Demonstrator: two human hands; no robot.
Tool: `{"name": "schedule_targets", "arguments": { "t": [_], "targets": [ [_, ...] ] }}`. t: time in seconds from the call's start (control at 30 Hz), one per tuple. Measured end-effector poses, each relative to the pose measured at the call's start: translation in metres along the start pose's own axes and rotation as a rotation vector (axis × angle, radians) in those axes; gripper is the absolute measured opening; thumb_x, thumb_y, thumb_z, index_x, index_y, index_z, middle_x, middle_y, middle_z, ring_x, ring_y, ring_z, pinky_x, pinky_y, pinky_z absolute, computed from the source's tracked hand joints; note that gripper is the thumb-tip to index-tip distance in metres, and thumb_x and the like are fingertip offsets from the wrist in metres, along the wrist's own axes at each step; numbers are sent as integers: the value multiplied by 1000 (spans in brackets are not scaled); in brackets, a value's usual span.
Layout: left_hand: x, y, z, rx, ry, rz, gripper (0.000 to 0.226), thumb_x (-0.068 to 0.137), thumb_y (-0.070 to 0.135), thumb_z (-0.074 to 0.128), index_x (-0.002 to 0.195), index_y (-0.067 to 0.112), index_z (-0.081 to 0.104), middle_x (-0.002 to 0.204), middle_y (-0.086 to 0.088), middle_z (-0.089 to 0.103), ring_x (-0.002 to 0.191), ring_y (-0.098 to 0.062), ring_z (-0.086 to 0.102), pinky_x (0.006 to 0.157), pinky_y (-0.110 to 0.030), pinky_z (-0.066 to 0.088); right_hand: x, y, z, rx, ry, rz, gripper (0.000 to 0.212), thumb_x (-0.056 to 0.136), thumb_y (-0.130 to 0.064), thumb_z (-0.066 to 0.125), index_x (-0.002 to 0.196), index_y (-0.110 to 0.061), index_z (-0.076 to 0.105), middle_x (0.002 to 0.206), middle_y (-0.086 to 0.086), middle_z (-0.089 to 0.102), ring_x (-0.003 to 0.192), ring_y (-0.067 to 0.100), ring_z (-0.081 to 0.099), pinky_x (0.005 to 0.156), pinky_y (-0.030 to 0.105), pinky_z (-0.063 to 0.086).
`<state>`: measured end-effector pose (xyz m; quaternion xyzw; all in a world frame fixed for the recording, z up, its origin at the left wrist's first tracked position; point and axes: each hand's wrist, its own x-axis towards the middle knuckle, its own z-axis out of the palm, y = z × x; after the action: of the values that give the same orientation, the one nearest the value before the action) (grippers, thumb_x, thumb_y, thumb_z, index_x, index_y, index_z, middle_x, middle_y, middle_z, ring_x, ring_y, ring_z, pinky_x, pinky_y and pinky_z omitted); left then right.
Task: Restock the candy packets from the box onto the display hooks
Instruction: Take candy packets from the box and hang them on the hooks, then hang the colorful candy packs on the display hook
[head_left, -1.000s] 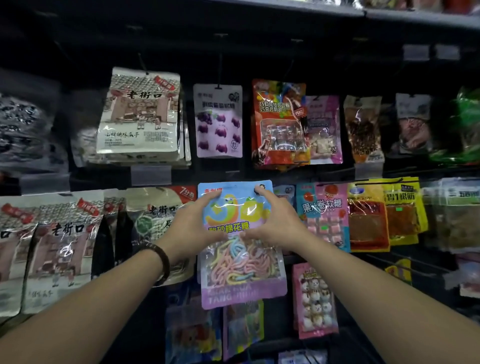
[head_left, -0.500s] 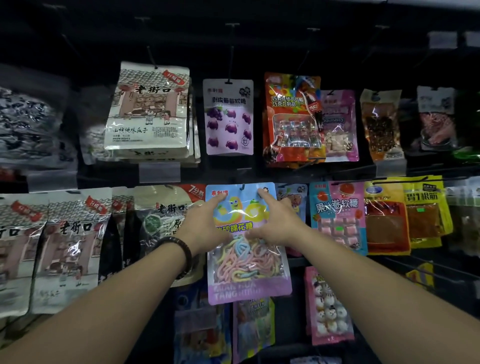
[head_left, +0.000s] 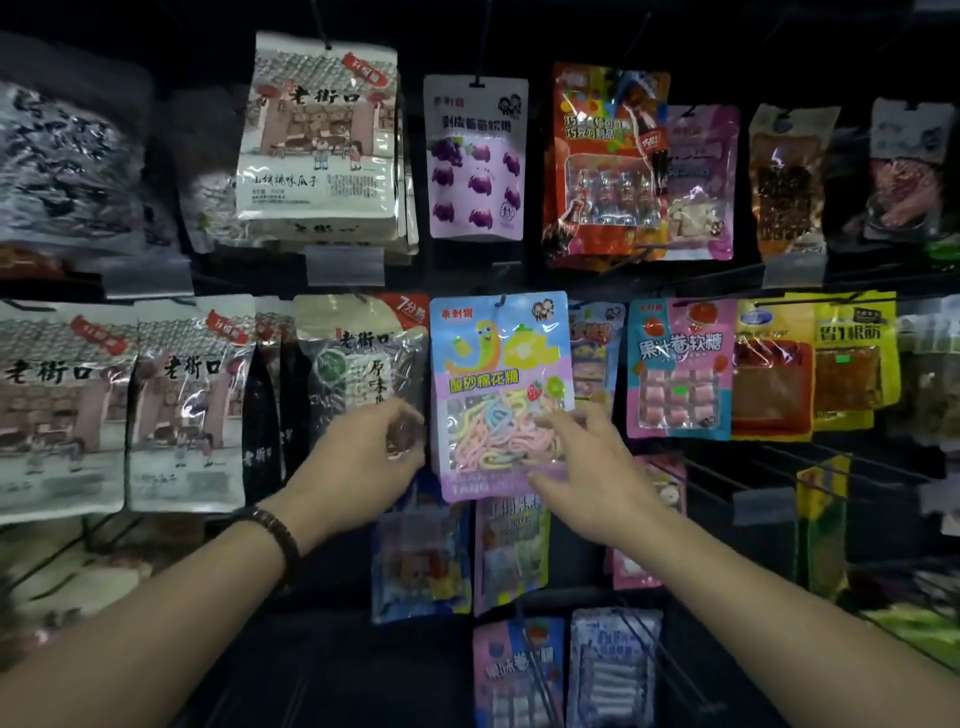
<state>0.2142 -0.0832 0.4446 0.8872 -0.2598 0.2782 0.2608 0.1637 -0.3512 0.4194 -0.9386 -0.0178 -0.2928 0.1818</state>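
I have let go of the candy packet (head_left: 498, 364), which now hangs from its hook (head_left: 502, 301) above my fingers (head_left: 550, 421), with my left hand (head_left: 363, 457) loosely curled and empty beside it and my right hand (head_left: 587, 467) spread, tips brushing its lower front, so this one looks stocked.

The fingertips (head_left: 402, 434) of my left hand (head_left: 358, 462) are smeared by blur just beside the candy packet (head_left: 498, 364), so I cannot tell whether they pinch its edge. My right hand (head_left: 587, 467) covers the packet's lower right corner. The hook (head_left: 502, 302) at its top is too small and dark to make out, and the neighbouring packet (head_left: 592, 358) behind it shows only a strip.
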Motion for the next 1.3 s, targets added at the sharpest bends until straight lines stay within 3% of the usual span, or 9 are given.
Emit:
{"name": "schedule_targets", "arguments": {
  "t": [0.13, 0.4, 0.6, 0.73, 0.8, 0.87, 0.97, 1.1, 1.3],
  "targets": [
    [-93, -16, 9, 39, -134, 10, 15, 90, 33, 77, 96, 41, 66, 88, 23, 66, 81, 7, 63, 68, -14, 48, -67, -7, 29, -12, -69, -60, 44, 97, -48, 64, 138, -36, 53, 135, -11, 41, 120, 14, 49, 95, 38, 51],
    [-268, -69, 73, 30, -534, -118, 4, 92, 37, 70, 89, 40, 70, 86, 24, 70, 82, 10, 63, 72, -18, 50, -189, -13, 145, 319, -478, -31, 12, 94, -34, 76, 104, -27, 72, 96, -12, 70, 90, 2, 66, 80, 24, 54],
    [-355, -113, 148, 53, -842, -349, 28, 108, 21, 47, 112, 38, 69, 114, 7, 75, 97, -17, 70, 86, -42, 58, -270, 16, 270, 339, -826, 147, 16, 89, -29, 84, 99, -19, 77, 94, -6, 75, 84, 8, 68, 83, 29, 58],
    [-382, -124, 174, 62, -981, -359, 24, 107, 23, 53, 125, 27, 69, 122, 1, 72, 108, -21, 66, 94, -33, 52, -323, 46, 341, 281, -860, 305, 8, 88, -23, 80, 88, -25, 73, 88, -5, 76, 86, 14, 70, 86, 38, 60],
    [-382, -120, 180, 42, -1024, -348, 26, 108, 27, 54, 130, 27, 67, 128, 2, 69, 113, -21, 64, 92, -29, 46, -341, 45, 364, 159, -890, 284, 10, 89, -23, 77, 96, -27, 70, 108, 1, 75, 103, 21, 71, 90, 36, 58],
    [-382, -123, 187, 18, -1053, -353, 32, 108, 19, 50, 136, 26, 63, 131, -1, 68, 114, -22, 64, 91, -29, 44, -353, 36, 388, 56, -934, 180, 36, 91, -32, 77, 125, -25, 66, 133, 5, 62, 125, 27, 61, 103, 40, 54],
    [-381, -133, 193, 54, -1078, -387, 43, 104, 6, 46, 143, 21, 58, 146, -4, 61, 127, -25, 59, 97, -30, 44, -367, 20, 422, -139, -1021, -31, 75, 95, -47, 71, 157, -18, 39, 162, 14, 36, 149, 36, 36, 121, 48, 37],
    [-379, -134, 192, 86, -1081, -424, 50, 104, -1, 44, 149, 18, 53, 153, -5, 54, 133, -24, 55, 94, -25, 37, -384, 15, 456, -301, -1092, -132, 106, 92, -52, 73, 168, -26, 2, 175, 18, -2, 162, 41, 1, 129, 59, 7],
    [-381, -137, 188, 27, -1063, -487, 50, 104, 0, 41, 145, 24, 57, 150, -6, 57, 126, -24, 61, 92, -31, 46, -394, 20, 472, -323, -1097, -164, 97, 98, -12, 67, 166, -31, 0, 170, 33, 6, 157, 52, 13, 124, 60, 27]
  ]
}}
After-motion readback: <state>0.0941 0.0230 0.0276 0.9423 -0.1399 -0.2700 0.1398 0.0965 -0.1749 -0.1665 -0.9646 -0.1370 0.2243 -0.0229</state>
